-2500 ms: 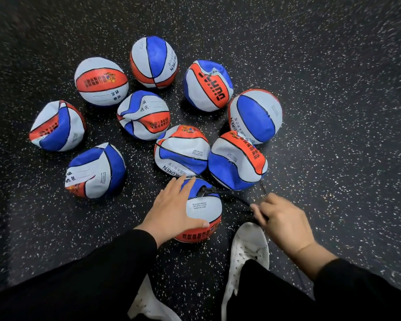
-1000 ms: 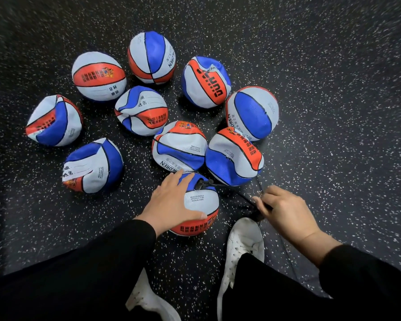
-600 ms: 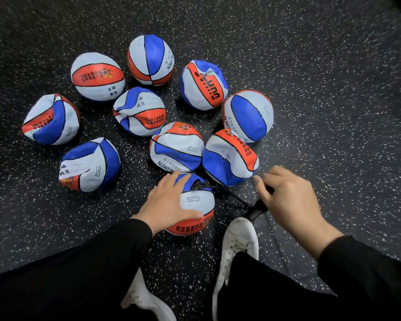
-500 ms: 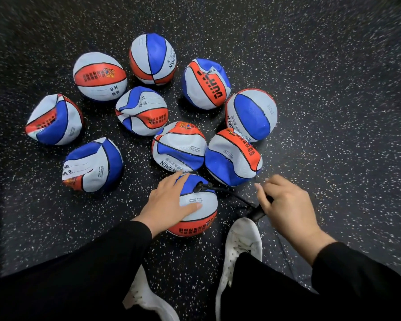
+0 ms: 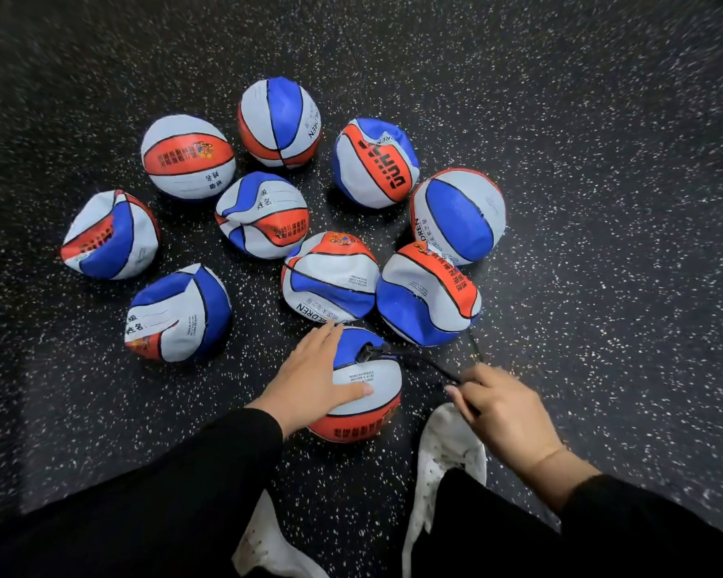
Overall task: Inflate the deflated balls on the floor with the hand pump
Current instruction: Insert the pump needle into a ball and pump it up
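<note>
Black rubber floor (image 5: 602, 202), flecked with white, is seen under ten small basketballs in red, white and blue panels. Nine of them are gathered in a loose cluster and are visibly dented or crumpled, among them the one printed with large black letters (image 5: 374, 162) and the one at far left (image 5: 109, 235). The tenth ball (image 5: 366, 390), nearest the person, is rounder; it is pressed from above by the left hand (image 5: 309, 383), whose fingers are spread flat over it. One black hose (image 5: 418, 360) is plugged into the top of this ball and is led to the right hand (image 5: 501, 410), whose grip is curled closed around the dark pump handle (image 5: 468, 404), mostly hidden. Two white shoes are seen, one (image 5: 447, 448) just beside the ball, one (image 5: 268, 548) at the bottom edge. Both arms are covered by black sleeves.
</note>
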### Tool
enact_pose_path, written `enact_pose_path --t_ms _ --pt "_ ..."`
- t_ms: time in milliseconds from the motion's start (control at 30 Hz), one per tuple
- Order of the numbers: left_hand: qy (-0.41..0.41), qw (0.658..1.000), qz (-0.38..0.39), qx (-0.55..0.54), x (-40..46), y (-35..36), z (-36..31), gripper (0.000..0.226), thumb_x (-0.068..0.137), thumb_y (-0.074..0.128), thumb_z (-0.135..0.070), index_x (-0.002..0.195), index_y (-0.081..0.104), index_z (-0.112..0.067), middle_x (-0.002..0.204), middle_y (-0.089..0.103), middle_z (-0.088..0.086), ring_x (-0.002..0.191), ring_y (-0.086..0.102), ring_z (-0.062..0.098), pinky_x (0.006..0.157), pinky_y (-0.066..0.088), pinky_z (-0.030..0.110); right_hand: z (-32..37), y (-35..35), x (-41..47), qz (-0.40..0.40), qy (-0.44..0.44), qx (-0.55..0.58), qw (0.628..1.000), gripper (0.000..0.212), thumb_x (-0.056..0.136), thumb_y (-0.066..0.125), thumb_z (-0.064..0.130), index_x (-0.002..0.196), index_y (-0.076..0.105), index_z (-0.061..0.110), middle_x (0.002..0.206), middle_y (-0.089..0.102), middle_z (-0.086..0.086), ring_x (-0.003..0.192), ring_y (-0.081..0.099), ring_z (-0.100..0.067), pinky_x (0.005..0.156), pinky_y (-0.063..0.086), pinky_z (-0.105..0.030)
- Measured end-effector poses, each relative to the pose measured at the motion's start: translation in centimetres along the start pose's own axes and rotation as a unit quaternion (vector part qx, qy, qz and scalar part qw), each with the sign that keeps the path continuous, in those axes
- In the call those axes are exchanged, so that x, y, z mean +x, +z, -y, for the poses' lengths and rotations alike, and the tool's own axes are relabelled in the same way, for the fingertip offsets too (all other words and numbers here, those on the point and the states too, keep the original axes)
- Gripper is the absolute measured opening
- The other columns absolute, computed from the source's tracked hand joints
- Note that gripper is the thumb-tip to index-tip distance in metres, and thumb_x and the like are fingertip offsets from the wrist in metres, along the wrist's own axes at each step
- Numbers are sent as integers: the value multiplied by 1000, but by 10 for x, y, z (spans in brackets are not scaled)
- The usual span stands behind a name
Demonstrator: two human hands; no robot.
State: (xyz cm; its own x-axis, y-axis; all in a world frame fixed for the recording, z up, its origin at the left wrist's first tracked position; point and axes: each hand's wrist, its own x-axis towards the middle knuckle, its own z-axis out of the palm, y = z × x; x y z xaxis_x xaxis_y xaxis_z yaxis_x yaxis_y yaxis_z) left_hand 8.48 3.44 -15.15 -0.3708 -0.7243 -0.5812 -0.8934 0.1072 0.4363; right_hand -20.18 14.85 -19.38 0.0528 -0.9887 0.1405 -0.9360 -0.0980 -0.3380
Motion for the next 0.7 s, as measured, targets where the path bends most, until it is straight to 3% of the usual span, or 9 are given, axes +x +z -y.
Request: enact_pose_path --t_ms 167,300,433,600,700 --pt "4 1000 15 -1 -4 -1 4 109 84 66 -74 166 4 -37 173 -5 -13 160 -3 12 129 18 47 -18 -32 11 8 70 -6 998 44 98 50 43 64 62 17 73 53 4 60 57 -24 49 50 -33" --pt "-3 1000 6 7 -2 2 0 106 85 62 -77 166 6 -37 173 -5 -11 160 -4 14 129 17 48 -2 -74 35 -31 72 11 997 42 94 65 30 57 51 16 67 48 4 51 49 -24 48 42 -28" --pt "-4 1000 8 1 -2 1 0 106 86 63 -75 166 6 -35 174 -3 -9 160 -2 15 129 18 47 14 -123 70 -47 48 12 998 45 96 60 33 57 38 23 66 49 3 53 47 -24 49 41 -30" --pt "-2 1000 -5 -18 2 2 3 106 83 66 -76 165 12 -35 173 2 -10 159 2 15 128 21 50 17 -99 57 -62 59 -1 996 43 96 56 33 60 37 24 66 45 4 54 47 -25 47 39 -30" --pt "-5 1000 -11 -22 2 3 2 104 84 68 -73 165 13 -37 173 3 -11 159 3 14 127 21 49 7 -68 38 -63 77 -5 995 48 102 51 36 59 49 15 69 49 1 56 52 -27 46 42 -32"
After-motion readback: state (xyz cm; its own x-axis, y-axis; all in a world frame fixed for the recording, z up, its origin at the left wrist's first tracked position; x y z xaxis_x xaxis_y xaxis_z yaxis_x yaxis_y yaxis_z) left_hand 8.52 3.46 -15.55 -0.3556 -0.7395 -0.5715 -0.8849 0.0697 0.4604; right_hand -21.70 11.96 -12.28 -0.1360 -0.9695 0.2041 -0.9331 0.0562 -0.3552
